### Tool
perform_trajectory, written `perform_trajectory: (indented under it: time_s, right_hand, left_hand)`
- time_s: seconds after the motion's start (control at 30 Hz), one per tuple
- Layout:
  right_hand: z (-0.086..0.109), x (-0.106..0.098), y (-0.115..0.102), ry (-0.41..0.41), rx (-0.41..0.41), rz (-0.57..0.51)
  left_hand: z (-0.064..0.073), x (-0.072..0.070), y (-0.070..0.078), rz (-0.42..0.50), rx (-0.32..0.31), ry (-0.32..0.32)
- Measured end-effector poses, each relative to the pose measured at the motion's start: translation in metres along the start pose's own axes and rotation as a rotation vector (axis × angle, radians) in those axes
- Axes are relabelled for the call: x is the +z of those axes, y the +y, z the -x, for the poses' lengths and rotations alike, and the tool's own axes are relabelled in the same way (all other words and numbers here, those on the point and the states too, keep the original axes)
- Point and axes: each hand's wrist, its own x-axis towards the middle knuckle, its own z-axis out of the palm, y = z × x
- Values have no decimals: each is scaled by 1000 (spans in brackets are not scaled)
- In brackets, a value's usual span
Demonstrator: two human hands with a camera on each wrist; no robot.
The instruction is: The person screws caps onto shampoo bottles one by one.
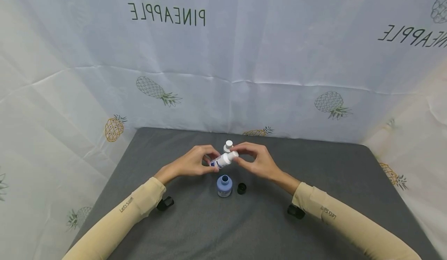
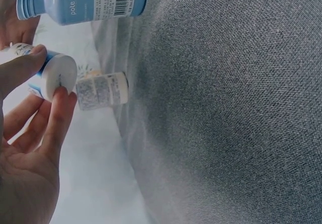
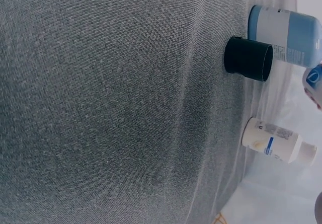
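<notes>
My left hand (image 1: 195, 161) grips a small white bottle (image 1: 221, 161) with a blue-marked label, tilted so its top points right. Thumb and fingers of my right hand (image 1: 259, 161) pinch the bottle's white cap (image 1: 234, 155). In the left wrist view the held bottle (image 2: 60, 75) shows its round base between my left thumb and fingers. Just below the hands stands an open blue bottle (image 1: 224, 187), its neck uncapped. To its right on the cloth sits a black cap (image 1: 241, 188). Behind the held bottle, a second white bottle (image 1: 228, 144) stands upright with its cap on.
A dark grey cloth (image 1: 195, 229) covers the table. White curtains (image 1: 272, 58) printed with pineapples hang behind and at both sides. Black wrist-worn devices (image 1: 296, 211) sit under both forearms.
</notes>
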Motion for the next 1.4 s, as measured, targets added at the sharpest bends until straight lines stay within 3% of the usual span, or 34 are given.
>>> perform_trajectory:
  time_s: [0.8, 1.4]
  right_hand:
    - [2, 7, 0, 107, 167, 73]
    - [2, 7, -1, 125, 195, 99]
  left_hand:
    - [-1, 2, 3, -16, -9, -2]
    - [0, 4, 4, -17, -6, 1]
